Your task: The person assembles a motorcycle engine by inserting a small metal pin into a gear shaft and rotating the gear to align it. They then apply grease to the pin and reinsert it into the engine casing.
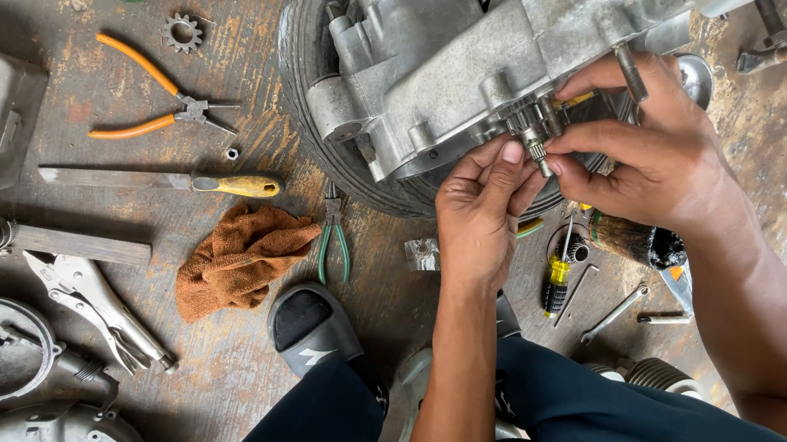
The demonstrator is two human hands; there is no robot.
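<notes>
The person's left hand (479,209) and right hand (647,151) are both pinching a small splined steel shaft (535,148) protruding from the grey cast-aluminium engine case (454,56) lying on the black rubber tyre (327,110), apparently seating it, likely needing careful alignment.

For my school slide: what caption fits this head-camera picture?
Both hands pinch a small shaft on an engine case.

The engine casing (511,40) runs off the top edge; the tyre (317,72) beneath is mostly hidden; both fingers' (506,164) grip hides the shaft's (536,150) tip.
</notes>
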